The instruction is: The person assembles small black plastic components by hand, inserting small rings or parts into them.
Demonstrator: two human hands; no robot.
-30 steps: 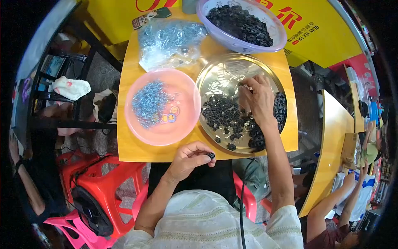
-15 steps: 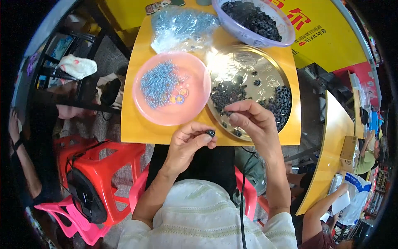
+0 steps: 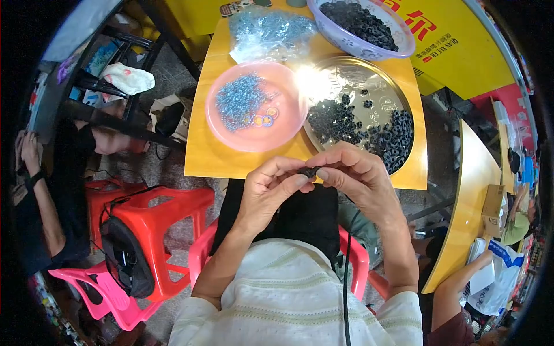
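At the near edge of the table, both hands meet over small black parts (image 3: 310, 172). My left hand (image 3: 266, 193) pinches a short black cylindrical part with a hole in its end, seen better in the earlier picture. Against it, the thumb and fingertips of my right hand (image 3: 362, 183) close on another small black piece, mostly hidden by the fingers. Just beyond lies a round gold tray (image 3: 378, 81) with two heaps of black parts: smaller dark ones (image 3: 334, 121) and ring-shaped ones (image 3: 395, 138). A pink dish (image 3: 288, 130) to its left holds small bluish metallic pieces (image 3: 239, 101).
A lavender basin (image 3: 360, 51) full of black parts stands at the far right of the table (image 3: 199, 164). Beside it lies a clear bag (image 3: 268, 34) of bluish pieces. Red stools (image 3: 153, 213) stand at left. Other people's arms show at both sides.
My right hand has come from the gold tray's near edge toward my left, and the black pieces now meet. The view has shifted slightly.
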